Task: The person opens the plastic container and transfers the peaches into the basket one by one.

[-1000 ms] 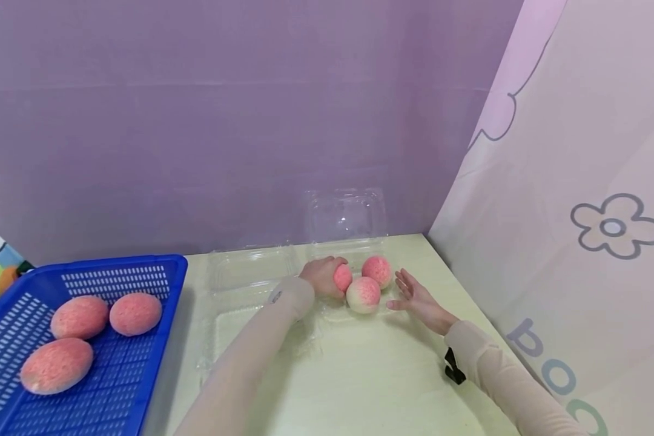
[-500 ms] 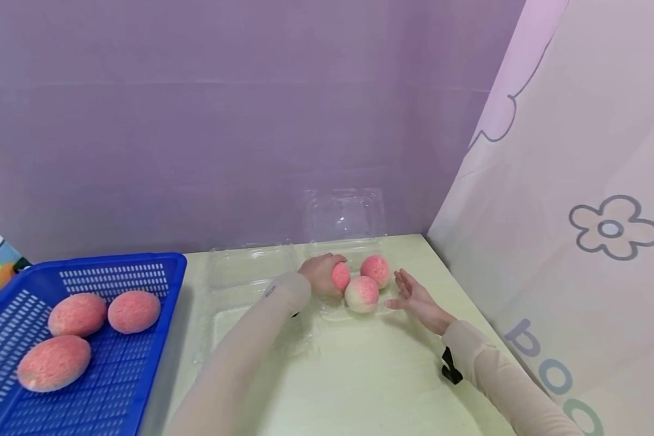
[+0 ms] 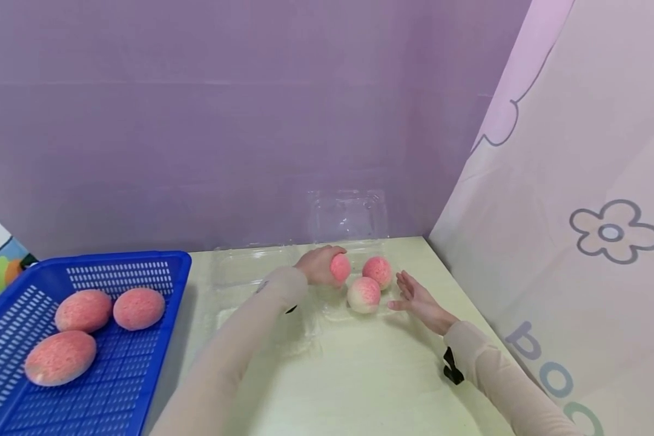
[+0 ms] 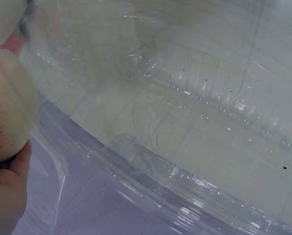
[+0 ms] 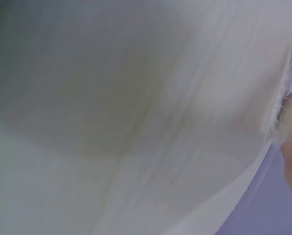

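With left hand, gripping pink-cream ball; with right hand outstretched, holding nothing, near two similar balls between hands. Probably light, slightly yielding; best cupped round widest part.

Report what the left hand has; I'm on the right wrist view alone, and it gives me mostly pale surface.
Observer: The left hand is gripping a pink ball.
Operator: Look beyond that ball and tell me what's there.
Observer: A clear plastic lid stands raised in front of the purple backdrop.
Operator: Now check the far left of the head view.
Observer: A blue basket there holds three pink pieces.
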`<state>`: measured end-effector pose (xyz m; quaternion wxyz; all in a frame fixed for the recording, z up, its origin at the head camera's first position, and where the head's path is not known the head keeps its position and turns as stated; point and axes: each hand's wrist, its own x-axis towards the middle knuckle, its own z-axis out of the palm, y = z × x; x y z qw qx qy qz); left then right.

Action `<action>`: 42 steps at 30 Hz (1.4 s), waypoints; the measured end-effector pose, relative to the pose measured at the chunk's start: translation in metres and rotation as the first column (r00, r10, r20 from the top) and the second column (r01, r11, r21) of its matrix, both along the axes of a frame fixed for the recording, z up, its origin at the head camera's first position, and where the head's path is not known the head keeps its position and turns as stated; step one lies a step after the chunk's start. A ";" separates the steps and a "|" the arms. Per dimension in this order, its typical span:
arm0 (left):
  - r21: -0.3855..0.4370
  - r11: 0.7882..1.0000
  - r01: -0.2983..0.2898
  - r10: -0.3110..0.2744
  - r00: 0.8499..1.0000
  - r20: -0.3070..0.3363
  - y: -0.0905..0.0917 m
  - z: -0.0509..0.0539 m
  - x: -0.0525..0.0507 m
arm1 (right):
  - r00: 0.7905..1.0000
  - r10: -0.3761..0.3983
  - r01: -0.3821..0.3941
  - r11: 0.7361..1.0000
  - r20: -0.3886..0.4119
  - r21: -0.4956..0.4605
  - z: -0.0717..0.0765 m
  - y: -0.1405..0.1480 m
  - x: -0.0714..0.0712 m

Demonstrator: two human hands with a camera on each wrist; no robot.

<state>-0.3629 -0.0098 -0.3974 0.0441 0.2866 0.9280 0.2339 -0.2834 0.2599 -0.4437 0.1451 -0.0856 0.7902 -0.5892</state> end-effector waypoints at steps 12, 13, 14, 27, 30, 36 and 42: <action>0.105 0.994 -0.023 0.018 0.998 0.055 -0.010 0.015 0.017 | 1.000 0.018 -0.018 1.000 0.010 -0.017 -0.001 0.003 0.001; 0.118 0.993 -0.030 0.022 0.998 0.067 -0.011 0.016 0.018 | 1.000 0.022 -0.021 1.000 0.013 -0.021 -0.002 0.003 0.000; 0.130 0.991 -0.038 0.027 0.996 0.083 -0.013 0.017 0.020 | 1.000 0.025 -0.025 0.999 0.017 -0.022 -0.003 0.002 0.000; 0.122 0.989 -0.088 0.074 0.991 0.114 -0.034 0.039 0.042 | 0.999 0.038 -0.038 0.999 0.005 0.007 -0.002 0.004 -0.002; 0.108 0.991 -0.076 0.066 0.994 0.090 -0.040 0.045 0.045 | 0.999 0.037 -0.037 0.999 0.003 0.010 0.001 0.005 -0.004; 0.082 0.996 -0.033 0.029 0.999 0.043 -0.054 0.053 0.056 | 0.999 0.049 -0.050 0.999 0.020 0.004 0.001 0.005 -0.002; 0.100 0.994 -0.035 0.031 0.998 0.046 -0.071 0.062 0.067 | 0.998 0.055 -0.055 0.998 0.022 -0.003 0.002 0.005 -0.002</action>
